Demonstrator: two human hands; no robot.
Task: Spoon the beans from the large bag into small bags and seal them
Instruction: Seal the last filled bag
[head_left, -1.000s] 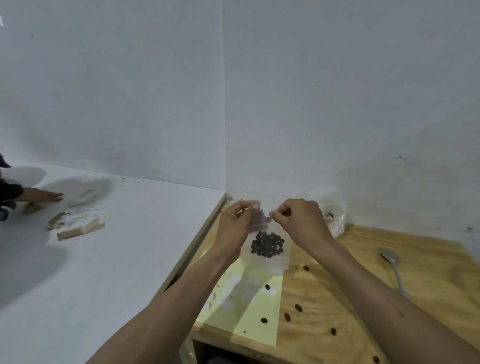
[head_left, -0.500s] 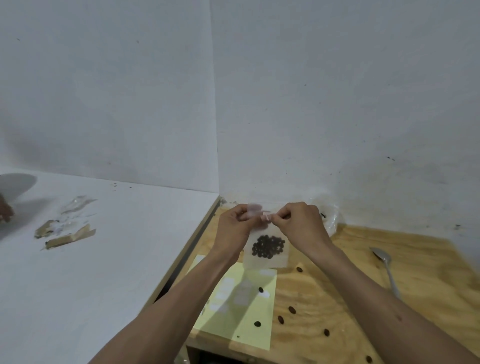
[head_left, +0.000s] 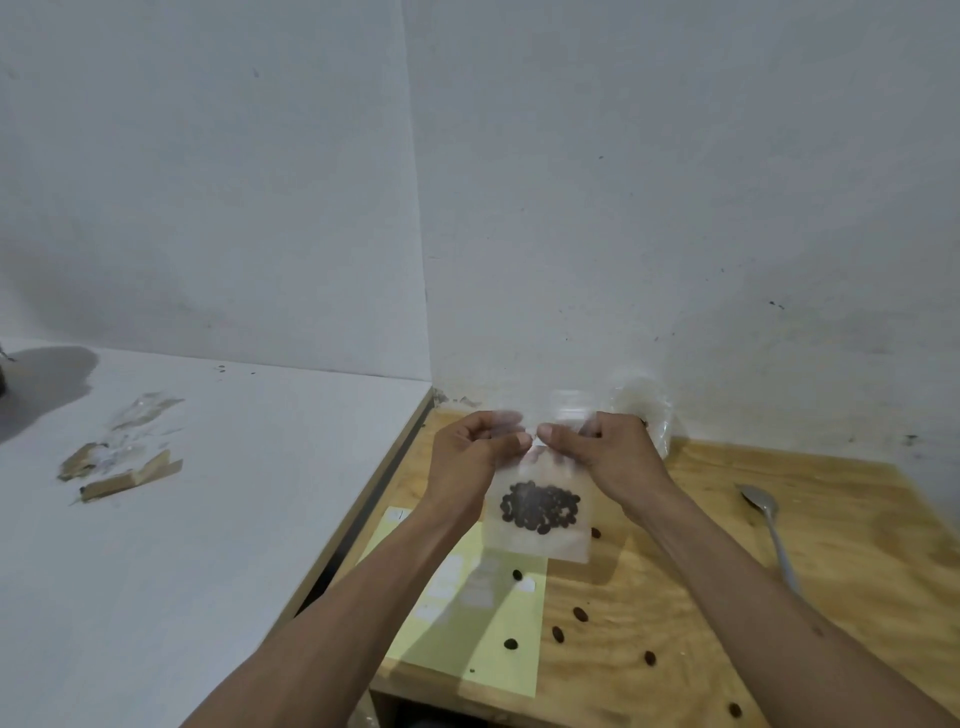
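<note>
Two hands meet at the top edge of a small clear bag (head_left: 537, 512), which hangs upright above the plywood table (head_left: 841, 525) so that its load of dark beans (head_left: 540, 508) settles into a clump low in the pouch, away from the mouth. That placement looks deliberate: with the beans held clear of the strip, the closure can be pressed flat without a bean caught in it.

The left hand (head_left: 470, 449) pinches the left part of the bag's top between thumb and curled fingers, and the right hand (head_left: 605, 447) pinches the right part the same way. Their thumb tips nearly touch at the middle of the edge. Both grips are tightly closed on the plastic, with no slack showing, which fits the sealing step rather than filling. Whether the seal is already shut along its whole length cannot be told, since the fingers cover it.

Behind the right hand, against the wall, stands the large clear bag (head_left: 647, 410), crumpled and partly hidden; its contents are hard to make out. The metal spoon (head_left: 769, 530) lies on the table well to the right, bowl away from the person, set down and free of either hand. Several loose beans (head_left: 580, 614) lie scattered on the wood and on a pale yellow sheet (head_left: 467, 639) beneath the forearms.

On the adjoining white table (head_left: 208, 519) at the left lie some wood scraps (head_left: 130, 475) and a bit of crumpled plastic, well apart from the work.
</note>
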